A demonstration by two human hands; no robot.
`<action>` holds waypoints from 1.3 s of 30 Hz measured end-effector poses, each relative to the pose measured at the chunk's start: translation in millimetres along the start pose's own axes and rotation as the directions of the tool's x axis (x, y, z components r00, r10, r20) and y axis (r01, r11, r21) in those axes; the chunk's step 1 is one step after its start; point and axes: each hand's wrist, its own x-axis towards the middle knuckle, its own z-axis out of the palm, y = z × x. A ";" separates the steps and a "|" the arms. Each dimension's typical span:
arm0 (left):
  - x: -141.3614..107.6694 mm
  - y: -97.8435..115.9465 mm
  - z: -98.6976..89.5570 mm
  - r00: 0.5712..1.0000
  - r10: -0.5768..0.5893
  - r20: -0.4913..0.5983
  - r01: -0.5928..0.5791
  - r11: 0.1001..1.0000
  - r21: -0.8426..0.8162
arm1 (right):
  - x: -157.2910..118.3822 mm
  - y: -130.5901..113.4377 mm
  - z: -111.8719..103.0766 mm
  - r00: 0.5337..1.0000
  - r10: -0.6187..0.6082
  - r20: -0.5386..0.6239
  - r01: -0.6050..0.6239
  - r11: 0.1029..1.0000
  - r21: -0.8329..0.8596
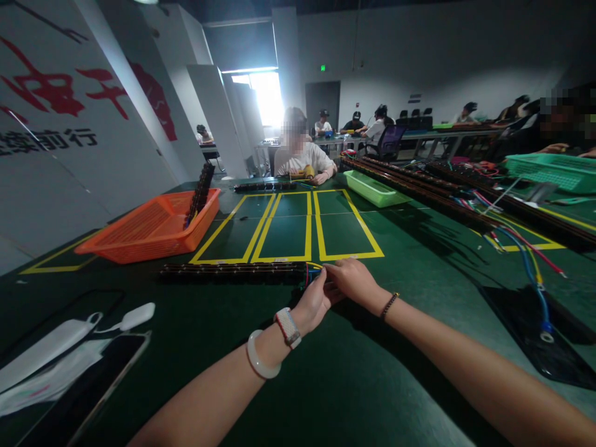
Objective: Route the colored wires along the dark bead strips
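Observation:
A long black strip lies crosswise on the green table, with small light marks along its top. Thin wires, yellow, red and blue, come out of its right end. There my left hand is closed around the wire ends, thumb up. Directly beside it, touching it, my right hand pinches at the same wires from the right. The fingertips of both hands overlap, so the exact ends between them are hidden. A watch and a pale bangle are on my left wrist.
An orange basket with another black strip stands left. Yellow tape rectangles mark the table. A green basket and long dark strips with thick cables lie right. Phones flank my arms. A person sits opposite.

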 end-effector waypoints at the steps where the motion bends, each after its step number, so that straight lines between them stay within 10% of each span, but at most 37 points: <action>1: 0.9 0.0 -0.5 1.000 0.005 -0.015 -0.006 1.000 -0.030 | -0.8 -2.5 -0.3 1.000 -0.025 0.008 0.026 0.999 -0.032; 9: -0.7 3.0 7.1 0.989 0.009 -0.147 -0.025 0.994 -0.107 | -5.0 -19.5 -1.6 0.983 -0.182 0.037 0.186 0.959 -0.212; 20: 2.2 -1.2 -2.7 0.998 0.043 -0.034 -0.045 0.997 -0.061 | -7.9 -4.9 -42.4 0.966 0.189 0.178 -0.179 0.981 -0.072; 29: 3.8 -2.1 -4.9 0.995 0.095 0.039 -0.094 0.995 -0.023 | -2.0 20.1 -37.5 0.881 0.166 0.443 -0.267 0.948 0.175; 39: -4.3 5.7 3.5 0.999 0.027 -0.046 -0.027 1.000 -0.007 | -0.8 23.1 -29.9 0.949 0.234 0.210 -0.270 0.948 0.165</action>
